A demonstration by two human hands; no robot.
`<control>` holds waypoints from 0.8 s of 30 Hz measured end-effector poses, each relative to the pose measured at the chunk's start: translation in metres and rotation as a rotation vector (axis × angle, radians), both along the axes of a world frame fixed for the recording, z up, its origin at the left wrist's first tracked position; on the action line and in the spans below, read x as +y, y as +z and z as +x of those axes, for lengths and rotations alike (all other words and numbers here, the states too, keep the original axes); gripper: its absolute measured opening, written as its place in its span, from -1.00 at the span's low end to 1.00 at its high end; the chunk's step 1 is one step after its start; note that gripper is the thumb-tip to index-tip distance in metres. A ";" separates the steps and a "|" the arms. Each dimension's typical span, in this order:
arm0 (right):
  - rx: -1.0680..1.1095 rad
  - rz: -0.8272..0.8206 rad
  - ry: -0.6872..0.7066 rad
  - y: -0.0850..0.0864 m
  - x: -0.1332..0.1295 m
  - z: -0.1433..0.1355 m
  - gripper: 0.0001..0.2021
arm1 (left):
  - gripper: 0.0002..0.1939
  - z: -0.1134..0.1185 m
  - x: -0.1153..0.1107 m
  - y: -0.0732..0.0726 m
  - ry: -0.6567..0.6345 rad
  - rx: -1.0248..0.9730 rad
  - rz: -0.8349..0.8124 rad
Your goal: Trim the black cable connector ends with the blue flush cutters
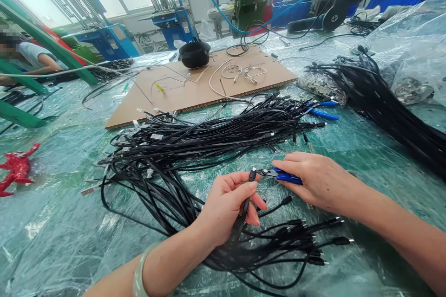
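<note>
Between the thumb and fingers of my left hand (232, 199) is a black cable, its small connector (252, 175) pointing up. My right hand (322, 181) is closed round blue-handled flush cutters (287, 177), whose jaw tips meet the side of that connector. Whether the blades are closed cannot be made out. Under and beside my left hand lies a bundle of black cables (265, 255), with many connector ends fanned to the right. Just beyond my hands a larger pile of black cables (209, 134) stretches across the table.
Blue-handled pliers (324, 110) lie at the pile's right end. Farther right is another cable bundle (376, 88). Behind are a cardboard sheet (202, 86) with white cables and a black bowl-shaped object (194, 54). A red figure (17, 169) lies left; a person (35, 55) sits beyond green bars.
</note>
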State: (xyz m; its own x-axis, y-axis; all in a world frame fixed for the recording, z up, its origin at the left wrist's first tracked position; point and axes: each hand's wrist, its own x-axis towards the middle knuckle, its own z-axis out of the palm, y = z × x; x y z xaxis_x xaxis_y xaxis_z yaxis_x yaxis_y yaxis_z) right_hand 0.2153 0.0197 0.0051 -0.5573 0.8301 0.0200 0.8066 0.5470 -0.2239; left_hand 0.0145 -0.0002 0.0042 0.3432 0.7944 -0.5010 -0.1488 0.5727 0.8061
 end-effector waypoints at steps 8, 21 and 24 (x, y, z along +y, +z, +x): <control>0.013 -0.064 -0.004 0.000 0.001 0.002 -0.75 | -0.80 0.000 0.000 0.001 -0.013 0.001 0.006; 0.005 0.079 0.016 0.000 -0.002 0.001 -0.77 | -0.80 0.001 -0.001 0.000 -0.013 0.013 0.014; -0.009 0.099 0.025 0.000 -0.002 0.000 -0.78 | -0.79 0.001 -0.001 -0.001 -0.017 0.024 0.025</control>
State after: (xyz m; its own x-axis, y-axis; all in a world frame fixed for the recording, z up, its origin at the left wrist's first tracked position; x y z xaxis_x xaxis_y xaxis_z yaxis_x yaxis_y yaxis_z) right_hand 0.2149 0.0176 0.0054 -0.5787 0.8098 0.0963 0.7939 0.5864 -0.1608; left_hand 0.0153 -0.0011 0.0030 0.3451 0.8010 -0.4891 -0.1197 0.5544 0.8236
